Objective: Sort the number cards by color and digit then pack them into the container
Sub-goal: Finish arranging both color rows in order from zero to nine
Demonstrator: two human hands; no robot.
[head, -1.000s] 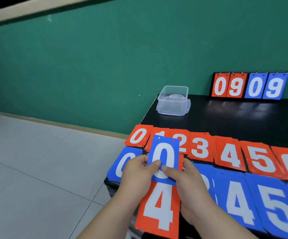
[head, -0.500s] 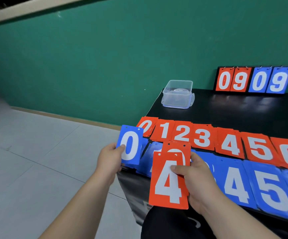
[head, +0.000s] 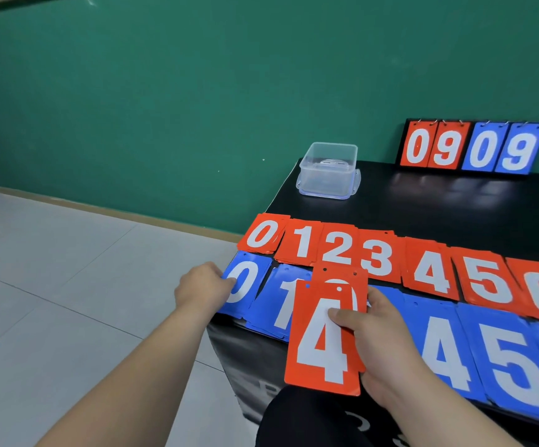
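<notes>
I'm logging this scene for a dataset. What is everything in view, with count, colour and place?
Table: one, black, right half.
Container: one, clear, table's far left corner, seemingly resting on its lid.
Scoreboard: one, red 09 and blue 09, against the wall.
Red card piles: digits 0 to 6 visible, far row.
Blue card piles: 0, 1, 4, 5 readable, near row.
Held red cards: at least two, 4 in front.
Wall: green.
Floor: grey tiles.
Left hand: on blue 0 card.
Right hand: holding red cards.
</notes>
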